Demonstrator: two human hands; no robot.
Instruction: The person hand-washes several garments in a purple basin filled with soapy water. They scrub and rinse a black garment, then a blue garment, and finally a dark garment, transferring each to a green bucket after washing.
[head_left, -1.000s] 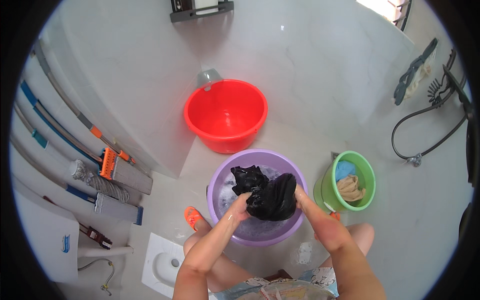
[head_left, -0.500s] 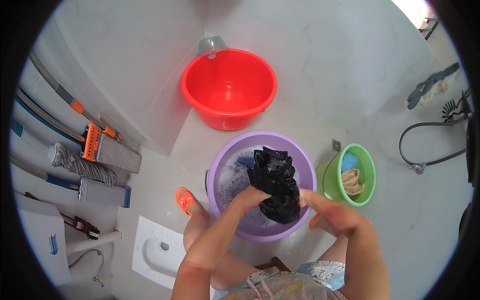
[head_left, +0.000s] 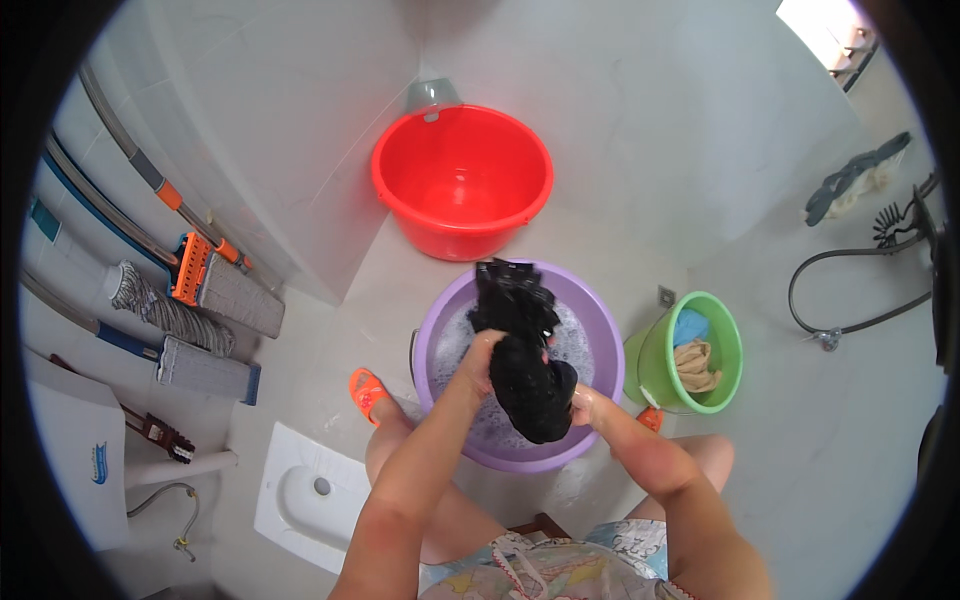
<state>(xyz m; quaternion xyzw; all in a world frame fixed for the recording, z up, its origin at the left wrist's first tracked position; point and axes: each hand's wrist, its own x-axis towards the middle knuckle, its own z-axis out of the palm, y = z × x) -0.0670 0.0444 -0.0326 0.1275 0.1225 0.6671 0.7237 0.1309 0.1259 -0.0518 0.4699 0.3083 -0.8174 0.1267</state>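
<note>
A wet black garment [head_left: 533, 392] is bunched up over the purple basin [head_left: 604, 322], in front of me. My left hand [head_left: 484, 362] is closed around its left side near the middle. Fingers of my right hand [head_left: 584, 405] grip its lower right end. The garment's far end fans out in loose folds toward the basin's far rim, while the near part is rounded and bulging. Below it, soapy water [head_left: 573, 350] with white bubbles fills the basin. What kind of garment it is, I cannot tell.
Beyond the basin stands a red tub [head_left: 460, 215]. At the right, a green bucket [head_left: 735, 350] holds blue and tan cloths [head_left: 697, 368]. Several mops [head_left: 205, 370] lean at the left, near a white squat toilet [head_left: 285, 490]. A shower hose [head_left: 800, 280] hangs at the right wall.
My hands have gathered the black garment into a narrower bundle. Its far end has swung left and away from me, and my left hand has moved farther up along it.
</note>
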